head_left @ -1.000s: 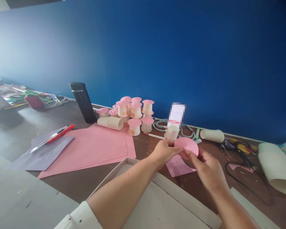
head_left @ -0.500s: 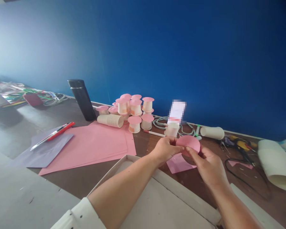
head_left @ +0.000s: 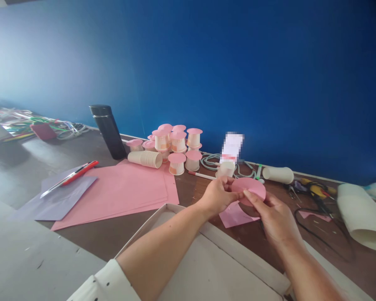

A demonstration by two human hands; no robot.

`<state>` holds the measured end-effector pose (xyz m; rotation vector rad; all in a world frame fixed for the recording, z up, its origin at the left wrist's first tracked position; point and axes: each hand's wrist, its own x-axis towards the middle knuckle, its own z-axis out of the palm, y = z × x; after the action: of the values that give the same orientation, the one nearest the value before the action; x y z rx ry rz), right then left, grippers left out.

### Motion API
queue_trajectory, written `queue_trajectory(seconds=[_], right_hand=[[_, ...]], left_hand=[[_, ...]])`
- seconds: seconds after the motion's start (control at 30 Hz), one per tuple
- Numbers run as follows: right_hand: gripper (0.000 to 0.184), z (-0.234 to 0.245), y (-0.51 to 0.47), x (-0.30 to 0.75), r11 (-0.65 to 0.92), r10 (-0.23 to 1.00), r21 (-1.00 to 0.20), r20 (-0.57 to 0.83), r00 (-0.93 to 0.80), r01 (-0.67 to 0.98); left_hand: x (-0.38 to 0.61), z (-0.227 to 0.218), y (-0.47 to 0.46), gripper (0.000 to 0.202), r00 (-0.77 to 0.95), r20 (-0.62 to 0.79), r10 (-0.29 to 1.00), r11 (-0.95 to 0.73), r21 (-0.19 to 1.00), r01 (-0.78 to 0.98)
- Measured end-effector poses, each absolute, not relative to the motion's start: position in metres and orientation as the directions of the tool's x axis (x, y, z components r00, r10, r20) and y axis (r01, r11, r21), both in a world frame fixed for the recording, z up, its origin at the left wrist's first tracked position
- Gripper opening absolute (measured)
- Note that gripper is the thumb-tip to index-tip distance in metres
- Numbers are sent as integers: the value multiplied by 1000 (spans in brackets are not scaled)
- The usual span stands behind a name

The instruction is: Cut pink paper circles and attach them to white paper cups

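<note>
A round pink paper disc (head_left: pixel 249 187) is pinched by both hands above the brown table. My left hand (head_left: pixel 218 195) grips its left edge with thumb and fingers. On the opposite edge, my right hand (head_left: pixel 277 211) is closed, its thumb lying across the disc's near face. Below the disc lies a pink paper scrap (head_left: pixel 235 215) with a curved cut edge. Just beyond my left hand, an upturned paper cup (head_left: pixel 226 168) stands in front of a blurred-out phone (head_left: pixel 232 146). Several cups topped with pink discs (head_left: pixel 177 158) are grouped farther left.
Pink sheets (head_left: pixel 131 186) lie left, with a red utility knife (head_left: pixel 70 177) on grey-purple paper. A black flask (head_left: pixel 107 131) and a nested cup stack (head_left: pixel 145 159) are behind. An open box (head_left: pixel 166 207) sits under my forearms. Cables and a paper roll (head_left: pixel 360 217) are right.
The pink disc has shifted slightly right and turned a little in my fingers. My right hand has moved slightly right, while my left hand keeps nearly the same place.
</note>
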<state>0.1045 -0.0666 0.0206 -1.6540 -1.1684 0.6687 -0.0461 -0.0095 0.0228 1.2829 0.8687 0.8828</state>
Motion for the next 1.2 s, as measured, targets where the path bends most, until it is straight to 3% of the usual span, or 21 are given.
queue_trajectory(seconds=[0.3,0.43,0.67,0.8,0.97,1.2], right_hand=[[44,33,-71,98,-134,840,-891,130,527,433],[47,36,-73,96,-131,792,-913,138,595,386],[43,34,-72,92,-84,829,-931,132,544,355],[44,27,-70,92,-14,863,-951,145,485,310],[52,18,-66,94,97,888,-962,199,415,255],[54,12,-62,101,110,879,-975,186,439,193]], left_hand=[[-46,20,-12,52,484,-37,874,97,990,-99],[-46,19,-12,42,565,-33,824,135,981,-141],[-41,10,-11,37,442,-126,888,174,982,-69],[-41,11,-11,34,434,-117,893,172,981,-90],[-44,19,-12,31,366,-91,926,93,996,13],[-46,27,-14,35,349,-170,922,193,981,-33]])
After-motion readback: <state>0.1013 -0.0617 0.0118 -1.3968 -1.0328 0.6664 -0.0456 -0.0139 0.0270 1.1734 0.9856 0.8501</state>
